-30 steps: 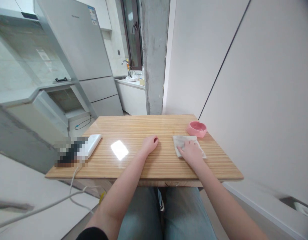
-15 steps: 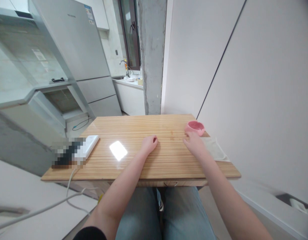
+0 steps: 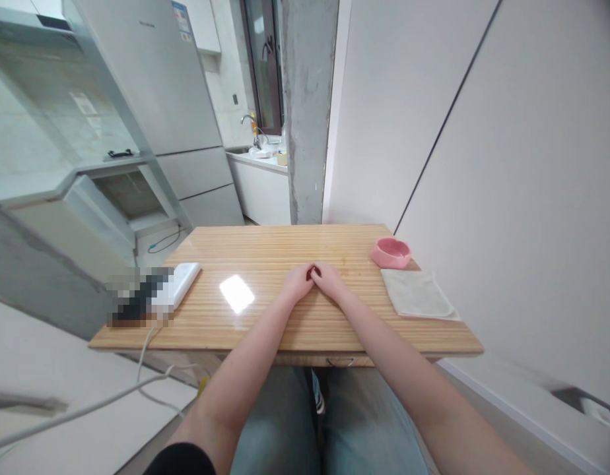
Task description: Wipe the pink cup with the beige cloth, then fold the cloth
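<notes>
My left hand (image 3: 298, 282) rests over the middle of the table (image 3: 265, 247) with its fingers curled closed. Against it, fingertip side to fingertip side, is my right hand (image 3: 327, 280), also curled. A small dark reddish gap shows where the two hands meet; whether it is shadow or a small thing, I cannot make out. Both sets of fingertips are largely hidden. Off to the right stands a pink scalloped bowl (image 3: 391, 253), apart from my hands. In front of it a light grey cloth (image 3: 418, 294) lies flat near the table's right edge.
At the table's left lies a white flat device (image 3: 187, 282) beside a blurred-out dark patch, with a white cable (image 3: 145, 349) running off the near edge. A plain wall (image 3: 508, 198) closes in on the right. Behind stand a fridge (image 3: 151, 86) and a concrete pillar (image 3: 311, 112).
My right hand has moved left from beside the pink bowl to meet my left hand, uncovering the cloth. The left hand stays near the middle. The view has shifted slightly.
</notes>
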`<state>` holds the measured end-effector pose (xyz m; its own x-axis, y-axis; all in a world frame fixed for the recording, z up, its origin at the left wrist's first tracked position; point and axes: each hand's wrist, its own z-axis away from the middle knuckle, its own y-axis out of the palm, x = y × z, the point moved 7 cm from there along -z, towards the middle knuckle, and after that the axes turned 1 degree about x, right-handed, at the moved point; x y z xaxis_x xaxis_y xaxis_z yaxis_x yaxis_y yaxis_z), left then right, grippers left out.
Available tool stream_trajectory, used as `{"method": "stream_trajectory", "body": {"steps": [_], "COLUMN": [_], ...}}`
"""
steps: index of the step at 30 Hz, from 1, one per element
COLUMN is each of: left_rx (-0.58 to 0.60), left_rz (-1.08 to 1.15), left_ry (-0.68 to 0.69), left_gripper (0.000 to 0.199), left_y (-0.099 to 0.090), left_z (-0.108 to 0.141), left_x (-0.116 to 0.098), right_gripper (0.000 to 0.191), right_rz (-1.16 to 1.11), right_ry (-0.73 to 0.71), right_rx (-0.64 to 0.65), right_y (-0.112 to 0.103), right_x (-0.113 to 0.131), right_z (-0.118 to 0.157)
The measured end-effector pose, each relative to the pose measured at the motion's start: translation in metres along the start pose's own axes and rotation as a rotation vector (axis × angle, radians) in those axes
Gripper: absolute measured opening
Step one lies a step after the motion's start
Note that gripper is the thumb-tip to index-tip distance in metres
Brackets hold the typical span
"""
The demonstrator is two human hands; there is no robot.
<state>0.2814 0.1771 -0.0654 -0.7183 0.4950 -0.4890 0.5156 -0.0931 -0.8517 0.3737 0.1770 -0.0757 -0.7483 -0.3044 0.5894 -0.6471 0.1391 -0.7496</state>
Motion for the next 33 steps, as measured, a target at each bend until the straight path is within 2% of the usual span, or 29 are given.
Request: {"method": "stream_trajectory", "body": {"steps": [8, 10, 11, 13, 15, 16, 18, 20, 24, 27, 30, 33], "left_rx": [0.002, 0.014, 0.022, 0.034, 0.038, 0.039, 0.041, 0.042, 0.040, 0.037, -0.065, -0.189], "left_rz": [-0.002, -0.021, -0.031, -0.036, -0.025, -0.020, -0.016, -0.014, -0.008, 0.014, 0.054, 0.023], "left_ry": [-0.010, -0.033, -0.046, -0.058, -0.057, -0.059, -0.063, -0.059, -0.052, -0.049, 0.014, 0.173], "left_gripper": [0.031, 0.025, 0.022, 0.018, 0.016, 0.016, 0.015, 0.014, 0.013, 0.014, 0.021, 0.041], "left_y": [-0.003, -0.003, -0.003, -0.003, -0.003, -0.003, -0.003, -0.002, -0.001, -0.001, -0.007, -0.017], "left_z": [0.002, 0.002, 0.002, 0.002, 0.002, 0.001, 0.001, 0.001, 0.000, 0.000, 0.000, 0.004], "left_x": [-0.003, -0.002, -0.001, 0.000, 0.000, 0.000, 0.001, 0.001, 0.003, 0.004, -0.003, -0.021], "right_gripper": [0.020, 0.026, 0.030, 0.037, 0.039, 0.042, 0.044, 0.039, 0.038, 0.035, 0.028, 0.021], "right_rz": [0.009, -0.010, -0.005, 0.067, 0.230, 0.324, 0.472, 0.565, 0.616, 0.604, 0.545, 0.443], "right_ry": [0.012, 0.014, 0.022, 0.068, 0.175, 0.253, 0.390, 0.508, 0.561, 0.572, 0.433, 0.182], "right_rx": [0.019, -0.007, -0.060, -0.248, -0.466, -0.530, -0.548, -0.463, -0.240, -0.220, -0.210, -0.168], "right_y": [0.001, -0.008, -0.020, -0.055, -0.098, -0.117, -0.145, -0.158, -0.155, -0.151, -0.138, -0.113], "right_x": [0.004, 0.004, 0.002, -0.006, -0.021, -0.031, -0.054, -0.077, -0.108, -0.112, -0.094, -0.055], "right_z": [0.002, 0.003, 0.003, 0.008, 0.019, 0.026, 0.038, 0.048, 0.052, 0.051, 0.045, 0.035]}}
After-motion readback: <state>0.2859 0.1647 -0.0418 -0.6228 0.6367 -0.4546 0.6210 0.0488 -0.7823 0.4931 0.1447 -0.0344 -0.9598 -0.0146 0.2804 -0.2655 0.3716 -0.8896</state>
